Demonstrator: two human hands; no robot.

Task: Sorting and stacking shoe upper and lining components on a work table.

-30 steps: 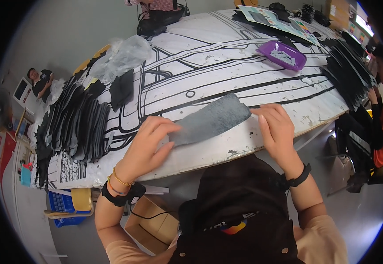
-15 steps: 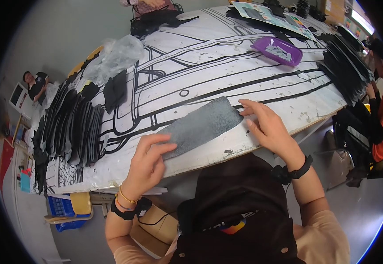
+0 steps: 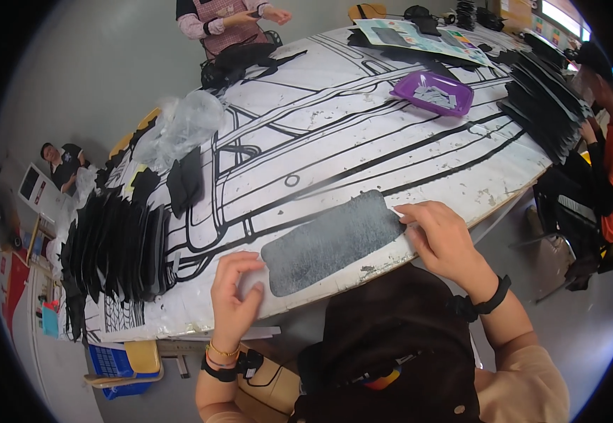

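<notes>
A white table [image 3: 489, 187] marked with black lines is topped, at eight o'clock, by a stack of dark pieces [image 3: 114, 247]. At six o'clock a grey strip [image 3: 331, 247] is laid flat, flanked by the left hand [image 3: 236, 295], fingers and thumb parted, and the right hand [image 3: 443, 238], likewise spread; contact cannot be told.

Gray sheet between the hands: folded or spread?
Spread. The gray sheet lies flat on the table, its long rectangular face showing, no fold visible.

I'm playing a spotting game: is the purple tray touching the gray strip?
Apart: the head view shows white tabletop between the purple tray and the gray strip.
</notes>
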